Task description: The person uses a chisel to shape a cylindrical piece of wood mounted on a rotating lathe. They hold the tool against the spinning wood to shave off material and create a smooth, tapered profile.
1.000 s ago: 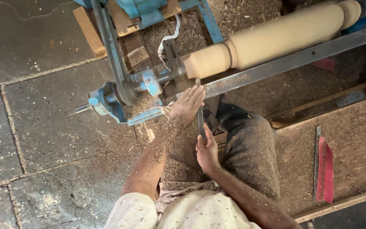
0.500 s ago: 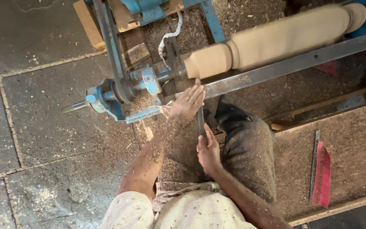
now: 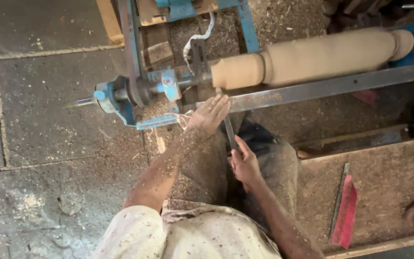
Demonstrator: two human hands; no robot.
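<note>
A long pale wooden cylinder (image 3: 312,57) is mounted crosswise on a blue lathe (image 3: 135,93), with a narrower turned section at its left end. A flat steel rest bar (image 3: 322,87) runs just below it. My left hand (image 3: 209,114) lies flat with fingers spread on the left end of that bar, pressing down on the blade of a dark metal chisel (image 3: 229,132). My right hand (image 3: 245,165) grips the chisel's lower end, close to my knee. The tip of the chisel points at the cylinder's left end. Sawdust covers my left forearm.
Stone floor slabs (image 3: 39,134) spread to the left. Sawdust lies thick around the lathe and over a wooden board (image 3: 389,177) at the right, where a red-handled tool (image 3: 346,211) lies. A drive belt (image 3: 129,43) runs up from the lathe's pulley.
The view has drifted slightly, so the lathe sits a little lower and further left in the frame. Both hands keep the same hold on the chisel against the bar.
</note>
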